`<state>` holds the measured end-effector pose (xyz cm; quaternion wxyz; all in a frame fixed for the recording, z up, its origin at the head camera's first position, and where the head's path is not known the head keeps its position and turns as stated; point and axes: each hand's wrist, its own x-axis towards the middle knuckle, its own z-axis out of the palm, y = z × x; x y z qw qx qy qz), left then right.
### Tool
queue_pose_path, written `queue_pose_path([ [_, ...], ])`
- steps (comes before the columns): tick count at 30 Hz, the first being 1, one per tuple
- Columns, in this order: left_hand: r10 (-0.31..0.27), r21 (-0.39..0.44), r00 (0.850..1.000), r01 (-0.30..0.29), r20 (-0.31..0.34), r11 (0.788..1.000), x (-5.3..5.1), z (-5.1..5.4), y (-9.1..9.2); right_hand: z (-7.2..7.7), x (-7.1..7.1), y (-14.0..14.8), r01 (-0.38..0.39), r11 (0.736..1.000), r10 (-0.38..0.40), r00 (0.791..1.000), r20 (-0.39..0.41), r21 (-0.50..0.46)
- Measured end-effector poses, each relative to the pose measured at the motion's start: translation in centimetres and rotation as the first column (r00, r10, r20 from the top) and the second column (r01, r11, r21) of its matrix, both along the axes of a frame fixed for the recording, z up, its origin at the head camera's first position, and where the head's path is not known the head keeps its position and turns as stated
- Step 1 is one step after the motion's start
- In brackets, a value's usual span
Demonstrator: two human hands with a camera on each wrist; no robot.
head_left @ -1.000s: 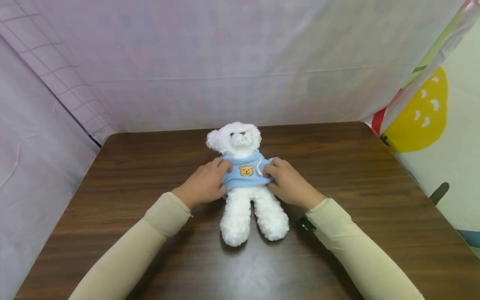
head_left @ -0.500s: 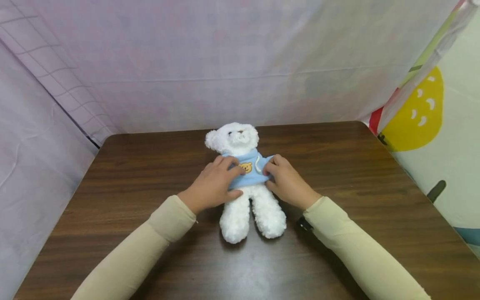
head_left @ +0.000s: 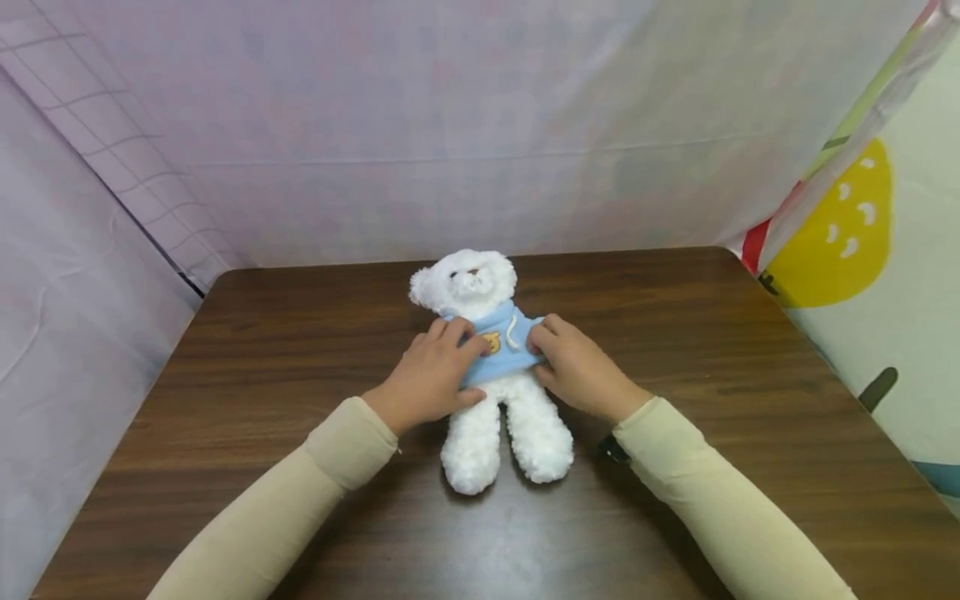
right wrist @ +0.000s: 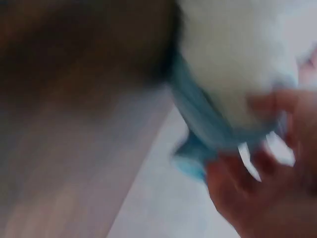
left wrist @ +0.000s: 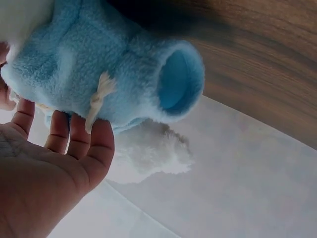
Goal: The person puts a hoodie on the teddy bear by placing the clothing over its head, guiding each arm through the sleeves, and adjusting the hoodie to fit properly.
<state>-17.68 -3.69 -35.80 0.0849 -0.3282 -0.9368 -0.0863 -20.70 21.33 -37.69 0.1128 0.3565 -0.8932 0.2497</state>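
A white teddy bear (head_left: 468,467) lies on its back, wearing a blue sweater (head_left: 504,358) with a bear-face patch and a pale cord. My left hand (head_left: 435,371) rests across the bear's left-hand side in the head view, fingertips on the sweater's front and thumb near its hem. In the left wrist view, the sweater's sleeve (left wrist: 141,74) shows an open cuff with no paw in sight. My right hand (head_left: 581,362) pinches the sweater's other side near the sleeve. Motion blurs the right wrist view, where the right hand's fingers (right wrist: 230,181) touch the blue cloth.
The bear lies on a dark brown wooden table (head_left: 262,375). A pale cloth curtain (head_left: 450,125) hangs behind it, and another stretches along the left side. At the right is a white printed sheet with a yellow shape (head_left: 840,242).
My left hand has let go of the sweater's edge and moved right onto its front, partly covering the patch. The hem now slants upward to the right. My right hand stays at the sweater's side.
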Motion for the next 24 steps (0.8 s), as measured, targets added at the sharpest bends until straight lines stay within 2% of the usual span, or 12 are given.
queue_pose_path([
  [2,-0.008,-0.001,1.000,0.008,0.004,1.000,0.0,0.0,0.0,0.5,-0.1,0.8,0.006,0.997,0.001,0.995,0.103,-0.072],
  [4,-0.018,0.002,1.000,0.018,0.002,1.000,0.0,0.0,0.0,1.0,-0.4,1.7,0.086,0.984,-0.053,0.976,0.212,-0.154],
  [5,-0.021,0.002,1.000,0.021,0.001,1.000,0.0,0.0,0.0,1.1,-0.7,2.1,0.138,0.972,-0.083,0.958,0.274,-0.188],
  [7,-0.023,-0.003,1.000,0.023,0.004,1.000,0.0,0.1,0.1,0.9,-1.3,2.6,0.232,0.955,-0.147,0.911,0.384,-0.184],
  [10,-0.021,-0.014,1.000,0.021,0.014,1.000,0.2,0.2,0.1,-0.1,-2.1,2.9,0.256,0.960,-0.168,0.855,0.491,-0.116],
  [11,-0.022,-0.016,1.000,0.022,0.017,1.000,0.2,0.2,0.1,-0.5,-2.3,2.9,0.248,0.963,-0.160,0.842,0.515,-0.106],
  [13,-0.025,-0.021,1.000,0.025,0.017,0.999,0.2,0.2,0.1,-0.8,-2.4,2.8,0.222,0.969,-0.131,0.836,0.533,-0.110],
  [15,-0.024,-0.025,0.999,0.024,0.021,0.999,0.2,0.1,0.1,-0.8,-2.3,2.7,0.191,0.969,-0.078,0.836,0.543,-0.155],
  [19,-0.016,-0.029,1.000,0.017,0.025,0.999,0.1,0.2,0.1,-0.5,-2.0,2.5,0.120,0.970,0.013,0.843,0.538,-0.211],
  [21,-0.014,-0.026,1.000,0.014,0.020,1.000,0.1,0.2,0.1,-0.5,-1.9,2.3,0.096,0.970,0.037,0.851,0.524,-0.225],
  [24,-0.017,-0.024,1.000,0.017,0.010,1.000,0.1,0.1,0.1,-0.7,-1.7,1.9,0.092,0.969,0.032,0.872,0.488,-0.229],
])
